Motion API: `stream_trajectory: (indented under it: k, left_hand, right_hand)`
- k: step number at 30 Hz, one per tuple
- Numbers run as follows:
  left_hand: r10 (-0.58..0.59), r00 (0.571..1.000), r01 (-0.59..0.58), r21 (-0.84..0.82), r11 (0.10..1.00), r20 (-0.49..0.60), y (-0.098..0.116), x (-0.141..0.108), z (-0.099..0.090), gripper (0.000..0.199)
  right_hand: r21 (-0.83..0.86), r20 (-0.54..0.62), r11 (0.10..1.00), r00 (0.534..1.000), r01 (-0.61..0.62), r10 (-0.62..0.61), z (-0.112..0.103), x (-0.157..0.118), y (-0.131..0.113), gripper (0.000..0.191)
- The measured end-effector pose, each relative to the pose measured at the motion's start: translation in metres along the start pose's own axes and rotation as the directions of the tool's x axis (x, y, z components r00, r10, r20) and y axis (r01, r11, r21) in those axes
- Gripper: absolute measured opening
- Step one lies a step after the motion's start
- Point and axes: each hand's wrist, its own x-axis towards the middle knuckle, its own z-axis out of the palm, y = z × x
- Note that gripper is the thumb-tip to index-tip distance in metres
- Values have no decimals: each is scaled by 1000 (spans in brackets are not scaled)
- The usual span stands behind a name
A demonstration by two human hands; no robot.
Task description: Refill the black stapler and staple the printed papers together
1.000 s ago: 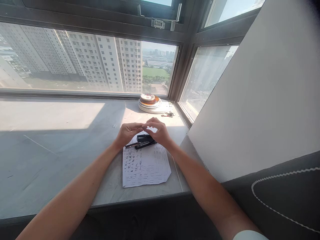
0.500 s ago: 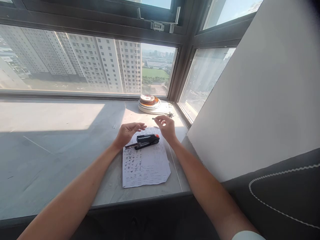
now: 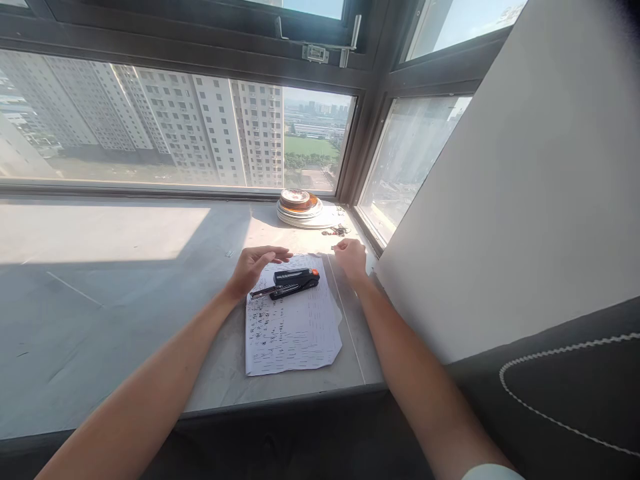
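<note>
A black stapler (image 3: 296, 283) with an orange-red end lies opened on sheets of handwritten paper (image 3: 305, 340). Its metal part points left. My left hand (image 3: 254, 268) hovers at the paper's upper left edge, beside the stapler, fingers extended and holding nothing. To the right of the paper's top edge is my right hand (image 3: 351, 257). Its fingers are pinched together at a small object, too tiny to make out. Just beyond that hand lies a small dark and red tangled item (image 3: 336, 231).
A stack of plates (image 3: 299, 209) stands by the window corner. The white slanted wall (image 3: 520, 200) borders the sill on the right. A beaded cord (image 3: 505, 380) hangs at the lower right. The stone sill (image 3: 125, 320) stretches left, with its front edge near me.
My right hand has moved right and slightly toward me, away from the paper, and its fingers have curled in more. The tangled item shows more fully. My left hand has hardly moved.
</note>
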Motion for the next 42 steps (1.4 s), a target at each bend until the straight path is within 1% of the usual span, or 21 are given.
stream_trajectory:
  k: [2,6,12,15,18,22,25,28,34,36,38,40,42]
  left_hand:
    - [7,1000,-7,-2,1000,9,-1,0,-1,34]
    - [15,1000,-15,-2,1000,4,-2,0,-1,33]
    - [9,1000,-9,-7,1000,-3,-2,0,-1,33]
    - [4,1000,-4,-11,1000,-10,-1,-1,0,34]
    - [-9,1000,9,-10,1000,-13,2,-1,0,34]
    - [-16,1000,16,-6,1000,-21,3,-1,0,34]
    - [-13,1000,13,-14,1000,-28,3,-1,1,32]
    - [-12,1000,12,-13,1000,-27,3,-1,1,31]
    - [-1,1000,1,4,1000,-23,1,-1,-1,30]
    - [-4,999,4,11,1000,-44,-2,0,-2,30]
    - [-4,996,7,37,999,-93,-6,1,-3,30]
    - [-4,983,18,75,997,-183,-10,3,-6,30]
    - [-18,948,64,133,989,-317,-12,5,-11,30]
  right_hand:
    - [-70,-5,996,998,-59,59,-4,5,4,7]
    - [-171,-1,977,992,-127,129,-6,11,10,11]
    - [-192,8,976,994,-107,110,-3,13,13,14]
    - [-160,-18,986,999,-41,39,0,12,15,13]
    - [-124,-80,989,993,81,-92,5,9,15,11]
    - [-28,-145,953,942,303,-304,11,4,9,10]
    - [33,-127,912,906,410,-403,14,1,3,12]
    - [65,-95,891,892,449,-442,16,0,0,14]
    - [89,-57,884,888,459,-455,18,-2,-2,14]
    - [92,-49,880,885,465,-463,19,-3,-2,15]
    - [94,-36,880,885,466,-465,19,-3,-2,15]
    - [90,-17,884,888,459,-460,20,-3,-1,14]
    - [83,-3,885,889,457,-458,20,-3,-1,14]
